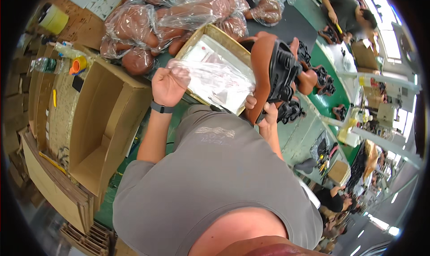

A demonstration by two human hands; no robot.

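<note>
My left hand [170,83] is closed, pinching one end of a clear plastic bag [219,74] that stretches to the right. A long reddish-brown moulded piece with a black ribbed fitting [263,65] stands tilted at my right side. My right hand [266,113] grips its lower end, with fingers and thumb on both sides. The bag's far end reaches close to these fingers; whether they touch it is unclear. Under the bag sits an open tan box [204,32] with white sheets inside.
Bagged brown pieces [179,18] pile up beyond the box. An open cardboard carton [105,126] stands at left, near a tape roll [78,65] and a plastic bottle [44,65]. More brown-and-black pieces [309,79] lie on the right; a co-worker [345,9] stands far right.
</note>
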